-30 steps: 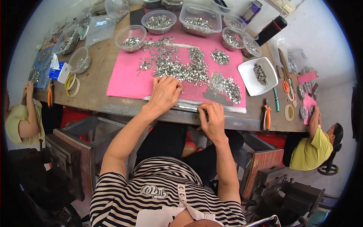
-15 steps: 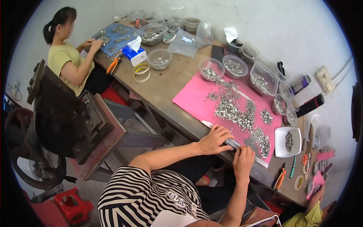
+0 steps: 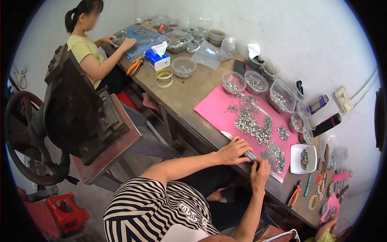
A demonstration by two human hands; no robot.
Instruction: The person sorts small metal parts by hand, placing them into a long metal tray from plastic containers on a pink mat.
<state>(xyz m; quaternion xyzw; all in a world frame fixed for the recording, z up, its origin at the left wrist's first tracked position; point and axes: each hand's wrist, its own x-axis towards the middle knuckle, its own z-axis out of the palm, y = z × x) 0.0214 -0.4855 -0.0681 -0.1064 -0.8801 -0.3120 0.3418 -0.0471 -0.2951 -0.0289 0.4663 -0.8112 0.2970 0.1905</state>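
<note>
Workbench (image 3: 189,90) runs diagonally across the view, which has swung left, and carries a pink mat (image 3: 213,107) with loose silver metal pieces (image 3: 254,127) heaped beyond the hands. Left hand (image 3: 234,151) rests with fingers partly spread beside a narrow grey strip (image 3: 250,156) at the mat's near edge, while the right hand (image 3: 260,172) bunches its fingertips at the strip's right end; whether either pinches anything cannot be told. Hands now sit closer together than one second earlier, confining handling to a short section.
</note>
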